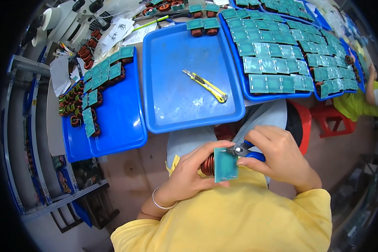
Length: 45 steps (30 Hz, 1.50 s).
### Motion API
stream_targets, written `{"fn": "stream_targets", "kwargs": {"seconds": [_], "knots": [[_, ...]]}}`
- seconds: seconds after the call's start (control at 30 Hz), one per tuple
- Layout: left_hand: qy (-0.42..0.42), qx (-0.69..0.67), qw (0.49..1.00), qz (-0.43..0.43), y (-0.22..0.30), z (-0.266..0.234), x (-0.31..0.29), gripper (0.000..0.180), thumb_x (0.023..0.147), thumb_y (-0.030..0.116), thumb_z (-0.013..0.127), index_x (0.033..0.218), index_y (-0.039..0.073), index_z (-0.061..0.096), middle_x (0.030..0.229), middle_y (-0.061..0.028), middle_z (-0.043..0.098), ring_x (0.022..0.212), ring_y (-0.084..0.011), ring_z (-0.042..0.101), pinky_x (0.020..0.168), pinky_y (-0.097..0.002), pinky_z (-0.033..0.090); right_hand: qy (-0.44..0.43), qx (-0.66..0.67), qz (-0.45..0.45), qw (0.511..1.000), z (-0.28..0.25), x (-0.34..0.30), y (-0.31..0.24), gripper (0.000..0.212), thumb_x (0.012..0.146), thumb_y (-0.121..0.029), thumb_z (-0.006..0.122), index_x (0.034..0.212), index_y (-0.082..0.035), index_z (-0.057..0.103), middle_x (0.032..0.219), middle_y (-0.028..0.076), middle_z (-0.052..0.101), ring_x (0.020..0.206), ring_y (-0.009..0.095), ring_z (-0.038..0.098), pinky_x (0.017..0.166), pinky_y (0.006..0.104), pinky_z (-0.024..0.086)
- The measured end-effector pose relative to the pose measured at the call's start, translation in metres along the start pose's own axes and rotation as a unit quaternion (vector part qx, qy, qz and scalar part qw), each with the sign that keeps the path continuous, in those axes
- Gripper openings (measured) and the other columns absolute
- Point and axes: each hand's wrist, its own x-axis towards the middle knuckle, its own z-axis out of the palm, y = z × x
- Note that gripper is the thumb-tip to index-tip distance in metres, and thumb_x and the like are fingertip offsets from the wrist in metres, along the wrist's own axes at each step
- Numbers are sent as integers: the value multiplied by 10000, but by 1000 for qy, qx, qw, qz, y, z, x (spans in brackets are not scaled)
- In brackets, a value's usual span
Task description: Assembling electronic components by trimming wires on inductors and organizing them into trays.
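My left hand (191, 170) grips a copper-wound coil (207, 165) fixed to a small green circuit board (226, 166), held over my lap with the board's flat side up. My right hand (277, 153) is closed round the blue handles of small cutting pliers (248, 151). Their dark jaws lie at the board's upper edge, by a pin there; whether they bite on it I cannot tell. In front of me on the table, a blue tray (193, 122) holds a yellow utility knife (206, 86) with several coil boards (202, 26) at its far edge.
On the left, blue trays (122, 145) carry coil boards and bare coils (73, 101). Trays (277, 97) packed with rows of boards stand on the right. Papers (118, 31) lie at the back left. Beyond a red stool (334, 119), another person in a yellow-green top (359, 103) sits at the right.
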Motion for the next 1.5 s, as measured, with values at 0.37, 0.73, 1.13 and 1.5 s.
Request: {"fn": "stream_targets", "kwargs": {"seconds": [0.37, 0.73, 1.13, 1.5], "knots": [[1, 79, 993, 91, 11, -1, 2, 640, 626, 75, 780, 1195, 52, 489, 1086, -131, 556, 955, -260, 559, 831, -310, 441, 16, -53, -34, 998, -4, 0, -6, 431, 671, -405, 696, 776, -31, 509, 713, 106, 475, 651, 292, 505, 576, 368, 401], [-2, 103, 989, 106, 11, 0, 4, 648, 626, 64, 782, 1199, 36, 480, 1065, -131, 555, 902, -238, 565, 770, -292, 462, -12, -53, -50, 997, -7, 1, -2, 405, 693, -378, 686, 762, -35, 482, 671, 100, 442, 594, 288, 478, 533, 368, 379], [-44, -178, 938, -296, -129, 12, 37, 234, 916, 219, 515, 918, -10, 559, 710, -15, 544, 540, -53, 459, 476, -199, 362, -305, 308, 290, 853, 122, -16, 94, 418, 913, -374, 450, 934, 12, 610, 835, 201, 624, 806, 292, 609, 719, 369, 448], [-138, -307, 938, -85, -76, -26, 8, 351, 921, 196, 501, 1206, -1, 439, 816, -49, 577, 604, -94, 546, 508, -207, 430, -157, 269, -48, 949, 42, 38, 12, 556, 624, -152, 779, 1111, -23, 545, 1056, 124, 536, 986, 276, 547, 855, 350, 442]]}}
